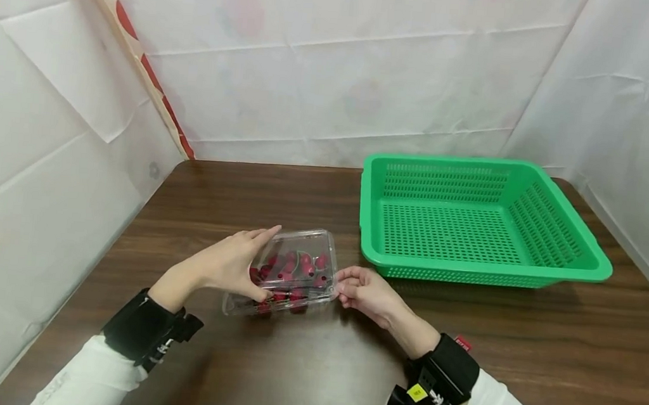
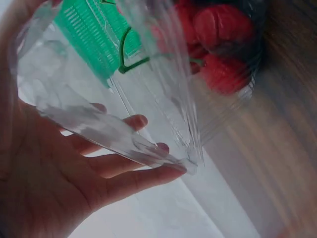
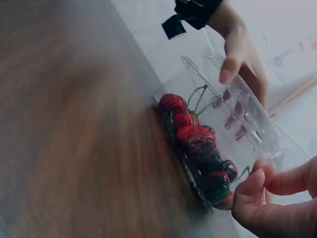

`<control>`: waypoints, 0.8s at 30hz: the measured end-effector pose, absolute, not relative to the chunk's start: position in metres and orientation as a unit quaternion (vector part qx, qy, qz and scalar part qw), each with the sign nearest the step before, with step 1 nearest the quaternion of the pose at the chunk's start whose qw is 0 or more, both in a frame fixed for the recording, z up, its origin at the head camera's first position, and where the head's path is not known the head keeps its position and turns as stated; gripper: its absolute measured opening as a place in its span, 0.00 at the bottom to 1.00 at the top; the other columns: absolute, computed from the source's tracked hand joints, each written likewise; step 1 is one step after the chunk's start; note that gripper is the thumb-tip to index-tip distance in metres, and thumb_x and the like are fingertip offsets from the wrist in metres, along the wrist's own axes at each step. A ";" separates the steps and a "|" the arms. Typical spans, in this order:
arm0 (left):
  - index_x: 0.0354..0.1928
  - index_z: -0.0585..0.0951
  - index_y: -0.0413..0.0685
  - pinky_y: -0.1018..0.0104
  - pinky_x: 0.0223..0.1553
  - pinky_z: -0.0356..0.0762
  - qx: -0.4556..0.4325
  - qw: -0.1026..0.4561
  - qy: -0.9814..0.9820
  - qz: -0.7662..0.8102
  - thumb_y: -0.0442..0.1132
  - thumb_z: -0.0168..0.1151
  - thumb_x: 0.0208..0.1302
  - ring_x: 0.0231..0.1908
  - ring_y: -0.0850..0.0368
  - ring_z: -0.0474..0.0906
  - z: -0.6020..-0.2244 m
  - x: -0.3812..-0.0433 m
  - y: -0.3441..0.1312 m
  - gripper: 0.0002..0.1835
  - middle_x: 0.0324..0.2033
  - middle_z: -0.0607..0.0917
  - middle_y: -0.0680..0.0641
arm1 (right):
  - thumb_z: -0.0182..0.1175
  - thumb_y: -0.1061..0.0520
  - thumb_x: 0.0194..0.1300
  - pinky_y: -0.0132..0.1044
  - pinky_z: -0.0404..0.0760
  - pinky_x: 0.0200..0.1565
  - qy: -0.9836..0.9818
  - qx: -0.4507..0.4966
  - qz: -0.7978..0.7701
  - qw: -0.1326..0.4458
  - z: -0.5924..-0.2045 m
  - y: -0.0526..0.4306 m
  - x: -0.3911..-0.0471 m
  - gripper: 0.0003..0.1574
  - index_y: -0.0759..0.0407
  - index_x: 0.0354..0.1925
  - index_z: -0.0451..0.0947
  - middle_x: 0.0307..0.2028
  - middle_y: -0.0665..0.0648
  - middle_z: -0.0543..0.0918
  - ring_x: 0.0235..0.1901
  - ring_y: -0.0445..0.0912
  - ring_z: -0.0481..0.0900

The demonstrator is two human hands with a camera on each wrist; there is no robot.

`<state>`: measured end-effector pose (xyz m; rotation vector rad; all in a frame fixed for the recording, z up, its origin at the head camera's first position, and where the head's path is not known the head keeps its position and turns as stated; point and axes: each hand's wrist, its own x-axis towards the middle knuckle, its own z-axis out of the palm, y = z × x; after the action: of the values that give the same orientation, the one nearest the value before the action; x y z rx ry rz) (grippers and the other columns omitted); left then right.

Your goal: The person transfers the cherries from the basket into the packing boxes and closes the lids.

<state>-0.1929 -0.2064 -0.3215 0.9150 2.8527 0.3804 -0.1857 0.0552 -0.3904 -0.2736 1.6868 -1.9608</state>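
A clear plastic clamshell box (image 1: 298, 242) with red cherries (image 1: 287, 276) in it stands on the table, its lid raised part way. My left hand (image 1: 234, 265) holds the lid across its left side, thumb at the near edge and fingers spread along the far side. At the box's right end my right hand (image 1: 371, 295) pinches the edge with thumb and forefinger; its other fingers are curled. Green stems (image 3: 198, 101) rise from the cherries (image 3: 195, 134) in the right wrist view, one of them close to the right fingertips.
A green plastic basket (image 1: 482, 267) with perforated walls stands at the back right of the brown wooden table (image 1: 299, 378), just behind my right hand. White sheeting (image 1: 332, 101) walls the table at the back and both sides.
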 end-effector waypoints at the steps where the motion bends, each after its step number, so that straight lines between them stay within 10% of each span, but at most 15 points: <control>1: 0.65 0.51 0.38 0.53 0.42 0.69 0.297 0.071 0.943 0.134 0.56 0.67 0.38 0.36 0.50 0.75 -0.319 -0.194 -0.206 0.55 0.50 0.73 0.37 | 0.44 0.73 0.60 0.30 0.69 0.28 0.631 -0.097 -0.725 0.260 -0.391 0.054 -0.184 0.10 0.75 0.41 0.62 0.22 0.52 0.72 0.21 0.38 0.67; 5: 0.66 0.52 0.39 0.61 0.33 0.69 0.272 0.109 0.942 0.163 0.59 0.63 0.43 0.21 0.60 0.68 -0.315 -0.195 -0.204 0.53 0.39 0.78 0.42 | 0.42 0.73 0.58 0.32 0.71 0.30 0.645 -0.072 -0.720 0.247 -0.388 0.055 -0.180 0.12 0.75 0.43 0.62 0.25 0.55 0.70 0.23 0.40 0.67; 10: 0.65 0.54 0.38 0.46 0.50 0.63 0.246 0.094 0.955 0.133 0.64 0.61 0.42 0.54 0.40 0.65 -0.314 -0.186 -0.200 0.53 0.57 0.65 0.34 | 0.52 0.68 0.55 0.41 0.75 0.37 0.671 -0.103 -0.690 0.251 -0.371 0.065 -0.175 0.31 0.72 0.57 0.56 0.44 0.65 0.69 0.34 0.48 0.74; 24: 0.62 0.61 0.38 0.42 0.48 0.62 0.224 0.062 0.968 0.090 0.60 0.64 0.39 0.53 0.32 0.63 -0.317 -0.167 -0.194 0.50 0.56 0.65 0.30 | 0.60 0.68 0.53 0.30 0.71 0.27 0.746 -0.186 -0.632 0.103 -0.381 0.043 -0.168 0.40 0.68 0.61 0.54 0.43 0.64 0.65 0.26 0.44 0.74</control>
<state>-0.1672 -0.1943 -0.3166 0.6776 2.9288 0.2719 -0.1677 0.0431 -0.3812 -0.5481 2.2011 -1.8643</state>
